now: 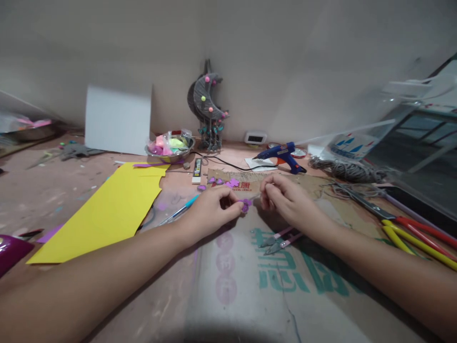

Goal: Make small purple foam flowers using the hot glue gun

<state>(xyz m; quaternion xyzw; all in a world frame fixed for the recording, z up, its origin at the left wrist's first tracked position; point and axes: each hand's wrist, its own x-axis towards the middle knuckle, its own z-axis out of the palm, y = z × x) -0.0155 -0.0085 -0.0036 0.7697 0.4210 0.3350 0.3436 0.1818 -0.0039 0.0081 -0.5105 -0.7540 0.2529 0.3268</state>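
Observation:
Between the thumb and finger of my left hand (210, 212) is a small purple flower (246, 205). Just to its right, my right hand (287, 202) is closed in a pinch on a thin greyish strand (255, 196) that reaches toward the flower; its exact kind is too fine to make out. Behind my left hand, several purple cutouts (233, 183) lie on the printed cardboard (246, 286). Under my right hand rest narrow pink strips with grey tips (273, 248). A blue pen (191, 202) lies beside my left wrist.
Yellow paper (107, 214) spreads on the left. A bowl of coloured clay packets (171, 148), a decorated grey moon (207, 97) and a blue glue gun (280, 155) stand at the back. Scissors (403, 224) and grey cord (352, 170) lie on the right.

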